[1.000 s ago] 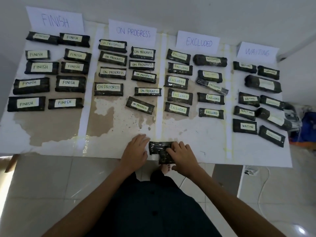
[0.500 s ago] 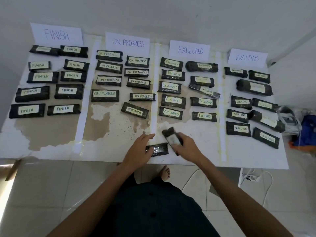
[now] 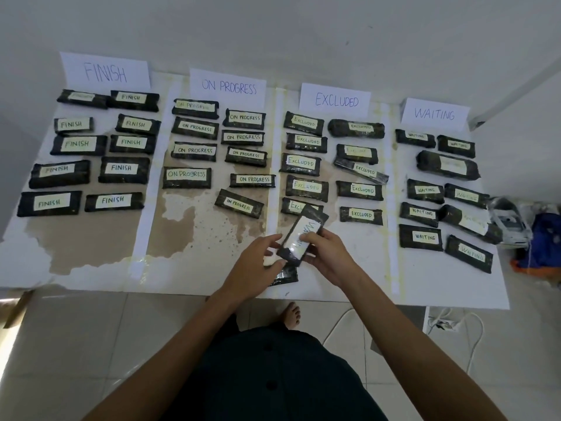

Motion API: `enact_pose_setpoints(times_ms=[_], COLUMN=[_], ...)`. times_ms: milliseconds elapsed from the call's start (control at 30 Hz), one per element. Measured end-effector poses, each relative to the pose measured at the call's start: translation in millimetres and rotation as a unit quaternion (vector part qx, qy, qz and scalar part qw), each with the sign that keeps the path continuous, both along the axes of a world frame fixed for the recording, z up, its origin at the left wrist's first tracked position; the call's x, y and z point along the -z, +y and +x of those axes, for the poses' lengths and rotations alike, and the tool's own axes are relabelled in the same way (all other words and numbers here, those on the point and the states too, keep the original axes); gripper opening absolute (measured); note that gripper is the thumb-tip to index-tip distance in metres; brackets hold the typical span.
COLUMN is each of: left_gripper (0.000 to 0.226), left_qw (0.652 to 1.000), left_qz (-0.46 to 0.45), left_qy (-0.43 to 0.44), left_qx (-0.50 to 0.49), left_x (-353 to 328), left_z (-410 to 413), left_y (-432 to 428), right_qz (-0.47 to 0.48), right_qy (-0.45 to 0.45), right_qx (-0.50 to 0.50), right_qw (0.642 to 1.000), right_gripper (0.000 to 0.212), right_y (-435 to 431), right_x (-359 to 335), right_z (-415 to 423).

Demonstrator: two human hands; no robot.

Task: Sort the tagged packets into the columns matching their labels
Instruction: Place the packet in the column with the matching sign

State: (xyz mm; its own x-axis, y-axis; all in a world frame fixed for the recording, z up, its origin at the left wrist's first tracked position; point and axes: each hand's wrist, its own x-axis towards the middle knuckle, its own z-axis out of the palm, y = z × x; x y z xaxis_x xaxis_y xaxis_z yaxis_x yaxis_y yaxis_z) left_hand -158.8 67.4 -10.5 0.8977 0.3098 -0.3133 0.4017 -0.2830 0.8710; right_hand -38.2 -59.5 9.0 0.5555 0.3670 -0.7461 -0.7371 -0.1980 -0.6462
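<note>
A black packet (image 3: 304, 235) with a white tag reading "WAI…" is held upright over the table's front middle. My right hand (image 3: 329, 256) grips its right side, and my left hand (image 3: 258, 262) pinches its left edge and bottom corner. Another black packet (image 3: 286, 274) lies flat at the front edge, half hidden by my left hand. Four paper signs head the columns: FINISH (image 3: 104, 71), ON PROGRESS (image 3: 229, 86), EXCLUDED (image 3: 335, 100), WAITING (image 3: 434, 113). Each column holds several tagged packets in two rows.
The white-covered table (image 3: 349, 281) has worn brown patches on its left half. White tape strips (image 3: 145, 214) divide the columns. A plastic-wrapped item and a blue bag (image 3: 546, 238) sit off the right edge. A power strip (image 3: 440, 324) with cables lies on the tiled floor.
My right hand lifted one packet off the front-edge pile and turned its tag up. My left hand left the remaining packet and came up to hold the lifted one.
</note>
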Motion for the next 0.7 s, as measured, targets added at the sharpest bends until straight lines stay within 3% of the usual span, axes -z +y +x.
enact_pose_setpoints(times_ms=[133,300,367,467,567,633,700], left_gripper=[0.06,0.055,0.047,0.027,0.022,0.021,0.021], left_qw=[1.0,0.983,0.968,0.968,0.969,0.968,0.969], left_qz=[0.006,-0.148,-0.207,-0.208,-0.207,-0.216,-0.222], left_qy=[-0.006,0.025,0.031,0.024,0.044,0.054,0.061], left_qx=[-0.018,-0.109,-0.137,-0.134,-0.127,-0.112,-0.091], left_x=[-3,-7,-9,-12,-8,-5,-4], left_z=[0,14,23,39,56,68,80], left_y=[-3,-4,-9,-25,-49,-69,-92], right_qz=[-0.023,-0.094,-0.105,-0.118,-0.175,-0.257,-0.306], right_qy=[-0.019,-0.107,-0.14,-0.22,-0.339,-0.431,-0.475], right_qx=[-0.02,-0.151,-0.191,-0.208,-0.244,-0.293,-0.312], right_qw=[0.999,0.978,0.966,0.946,0.891,0.814,0.764], right_gripper=[0.028,0.034,0.033,0.032,0.051,0.062,0.066], right_y=[9,5,-3,-25,-55,-78,-103], right_x=[2,-6,-12,-14,-11,-6,-5], right_z=[-9,-8,-6,-5,-3,2,10])
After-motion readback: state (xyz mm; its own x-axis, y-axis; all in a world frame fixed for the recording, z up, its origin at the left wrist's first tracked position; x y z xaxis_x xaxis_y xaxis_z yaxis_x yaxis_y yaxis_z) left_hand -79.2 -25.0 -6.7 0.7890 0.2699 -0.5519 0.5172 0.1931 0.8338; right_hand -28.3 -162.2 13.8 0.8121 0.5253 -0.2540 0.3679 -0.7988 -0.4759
